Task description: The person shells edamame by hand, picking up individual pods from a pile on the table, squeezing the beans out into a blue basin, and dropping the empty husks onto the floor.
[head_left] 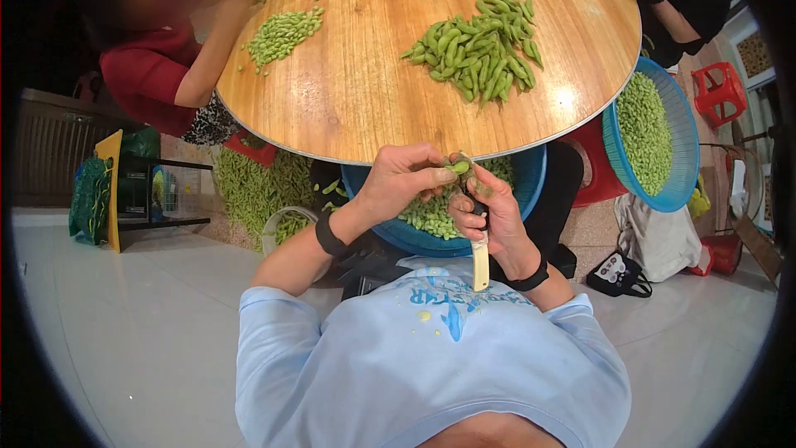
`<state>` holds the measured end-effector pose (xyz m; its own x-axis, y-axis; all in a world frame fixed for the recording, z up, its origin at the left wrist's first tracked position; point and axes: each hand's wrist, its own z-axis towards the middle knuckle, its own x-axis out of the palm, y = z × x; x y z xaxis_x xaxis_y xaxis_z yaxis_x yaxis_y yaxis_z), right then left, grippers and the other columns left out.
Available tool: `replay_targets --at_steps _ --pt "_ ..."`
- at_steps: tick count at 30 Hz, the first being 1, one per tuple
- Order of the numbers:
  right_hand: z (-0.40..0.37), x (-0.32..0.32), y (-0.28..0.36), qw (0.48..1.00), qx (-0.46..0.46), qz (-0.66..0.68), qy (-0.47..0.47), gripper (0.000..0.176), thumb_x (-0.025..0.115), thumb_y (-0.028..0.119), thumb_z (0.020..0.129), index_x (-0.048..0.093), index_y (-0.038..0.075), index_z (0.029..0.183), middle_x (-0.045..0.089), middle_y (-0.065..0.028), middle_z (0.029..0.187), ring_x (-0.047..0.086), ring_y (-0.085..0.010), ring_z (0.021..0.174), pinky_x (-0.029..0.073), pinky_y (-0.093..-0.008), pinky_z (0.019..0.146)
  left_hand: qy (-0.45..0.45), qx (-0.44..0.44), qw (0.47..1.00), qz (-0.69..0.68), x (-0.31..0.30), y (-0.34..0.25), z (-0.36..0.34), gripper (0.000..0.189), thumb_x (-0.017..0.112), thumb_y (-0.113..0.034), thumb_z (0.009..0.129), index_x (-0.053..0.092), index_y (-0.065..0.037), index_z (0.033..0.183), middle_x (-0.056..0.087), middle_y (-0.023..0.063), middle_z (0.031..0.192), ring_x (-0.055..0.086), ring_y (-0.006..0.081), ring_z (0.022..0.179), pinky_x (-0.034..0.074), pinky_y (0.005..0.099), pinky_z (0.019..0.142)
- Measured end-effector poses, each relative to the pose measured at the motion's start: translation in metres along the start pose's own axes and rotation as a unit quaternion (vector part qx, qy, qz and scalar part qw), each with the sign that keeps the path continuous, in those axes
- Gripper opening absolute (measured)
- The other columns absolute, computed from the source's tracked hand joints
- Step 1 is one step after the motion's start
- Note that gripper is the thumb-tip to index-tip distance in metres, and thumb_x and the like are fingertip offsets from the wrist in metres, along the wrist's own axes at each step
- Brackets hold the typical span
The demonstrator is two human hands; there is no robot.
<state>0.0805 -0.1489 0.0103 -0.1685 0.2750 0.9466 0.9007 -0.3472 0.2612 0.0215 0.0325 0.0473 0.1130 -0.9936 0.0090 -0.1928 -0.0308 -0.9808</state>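
Note:
Above a blue basin point(536, 191) on my lap, my left hand point(400, 181) pinches a green pod point(458, 168) near the table's edge. My right hand point(492, 207) is wrapped round a knife with a dark handle and a pale yellow part point(481, 265) pointing down toward my shirt. Its fingertips meet the pod beside my left fingers. Shelled green beans point(435, 217) lie in the basin, partly hidden by my hands. On the round wooden table point(356, 99) lies a pile of whole pods point(477, 54).
Shelled beans point(282, 37) lie on the table's left. A person in red point(153, 75) is at the left, another in black point(692, 0) at the upper right. A blue basket point(686, 129) of beans stands right, near a red stool point(719, 91). Many pods point(261, 187) lie lower left.

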Motion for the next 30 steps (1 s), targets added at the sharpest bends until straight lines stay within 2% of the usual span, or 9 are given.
replay_targets --at_steps 4,7,9,10,12,16,24,27,30 --pt "0.001 -0.003 0.0 0.998 -0.028 -0.051 0.011 0.031 0.047 0.015 0.098 0.05 0.004 0.127 0.053 -0.0071 0.077 0.041 -0.008 0.05 0.033 -0.0195 0.037 0.026 -0.131 0.965 -0.226 -0.004 0.006 0.002 0.012 0.061 -0.01 0.09 0.065 0.001 0.094 0.062 0.0021 0.066 0.052 0.0042 0.05 0.04 0.0173 0.044" --pt "0.006 -0.005 0.001 0.969 -0.084 -0.229 -0.052 0.031 0.05 0.01 0.095 0.052 0.0 0.125 0.056 -0.0065 0.081 0.044 -0.0083 0.049 0.034 -0.0193 0.04 -0.012 -0.086 0.995 -0.051 0.005 0.009 0.001 0.015 0.058 -0.011 0.092 0.064 0.001 0.099 0.063 0.0027 0.07 0.053 0.0045 0.053 0.041 0.0172 0.045" --pt "0.007 -0.008 -0.004 0.84 -0.208 -0.482 -0.137 0.035 0.057 0.002 0.088 0.052 -0.003 0.122 0.058 -0.0078 0.084 0.049 -0.0114 0.054 0.038 -0.0223 0.046 -0.015 -0.068 0.997 -0.021 0.007 0.012 -0.003 0.016 0.056 -0.01 0.093 0.063 0.002 0.101 0.063 0.0028 0.072 0.054 0.0044 0.055 0.042 0.0174 0.046" --pt "0.009 -0.011 -0.005 0.84 -0.207 -0.482 -0.137 0.035 0.057 0.002 0.088 0.052 -0.003 0.122 0.058 -0.0078 0.084 0.049 -0.0114 0.054 0.038 -0.0223 0.046 -0.015 -0.048 0.999 0.01 0.008 0.012 -0.004 0.017 0.055 -0.01 0.093 0.063 0.002 0.103 0.063 0.0029 0.075 0.054 0.0043 0.058 0.042 0.0176 0.048" --pt "0.02 -0.016 -0.002 0.615 -0.402 -0.676 -0.059 0.043 0.066 -0.002 0.079 0.052 -0.005 0.119 0.056 -0.011 0.084 0.054 -0.0163 0.062 0.043 -0.026 0.052 -0.021 -0.029 0.999 0.035 0.012 0.011 -0.007 0.017 0.054 -0.008 0.093 0.062 0.003 0.103 0.063 0.0026 0.075 0.055 0.0047 0.06 0.044 0.0185 0.049" --pt "0.019 -0.01 0.003 0.536 -0.395 -0.745 -0.046 0.045 0.068 -0.004 0.073 0.05 -0.005 0.115 0.054 -0.016 0.084 0.059 -0.0283 0.069 0.049 -0.0339 0.059 -0.022 0.019 0.993 0.111 0.014 0.012 -0.009 0.016 0.052 -0.003 0.091 0.061 0.005 0.102 0.062 0.0024 0.074 0.056 0.0061 0.062 0.047 0.0215 0.053" --pt "0.02 -0.015 0.004 0.505 -0.376 -0.777 -0.025 0.034 0.06 -0.005 0.07 0.05 -0.004 0.103 0.053 -0.0193 0.084 0.057 -0.0367 0.068 0.048 -0.04 0.057 -0.027 0.065 0.971 0.228 0.02 0.003 -0.024 0.014 0.06 -0.003 0.081 0.063 0.004 0.092 0.058 0.0074 0.062 0.052 0.0075 0.057 0.044 0.0257 0.051" --pt "0.011 -0.009 0.006 0.533 -0.356 -0.767 -0.007 0.03 0.06 -0.005 0.071 0.051 -0.003 0.099 0.053 -0.0176 0.081 0.057 -0.0362 0.066 0.048 -0.0396 0.056 -0.055 0.067 0.952 0.292 0.008 -0.01 -0.034 0.013 0.055 -0.005 0.076 0.062 0.001 0.085 0.06 0.0213 0.068 0.064 0.0354 0.062 0.049 0.0405 0.056" --pt "0.01 -0.016 0.006 0.539 -0.323 -0.777 -0.012 0.024 0.062 -0.003 0.072 0.052 -0.002 0.093 0.053 -0.0153 0.079 0.056 -0.0341 0.064 0.047 -0.0389 0.054 0.057 0.008 0.815 0.576 -0.028 -0.021 -0.064 0.009 0.054 -0.007 0.075 0.059 0.0 0.075 0.062 0.0222 0.068 0.064 0.0398 0.068 0.052 0.0478 0.064"
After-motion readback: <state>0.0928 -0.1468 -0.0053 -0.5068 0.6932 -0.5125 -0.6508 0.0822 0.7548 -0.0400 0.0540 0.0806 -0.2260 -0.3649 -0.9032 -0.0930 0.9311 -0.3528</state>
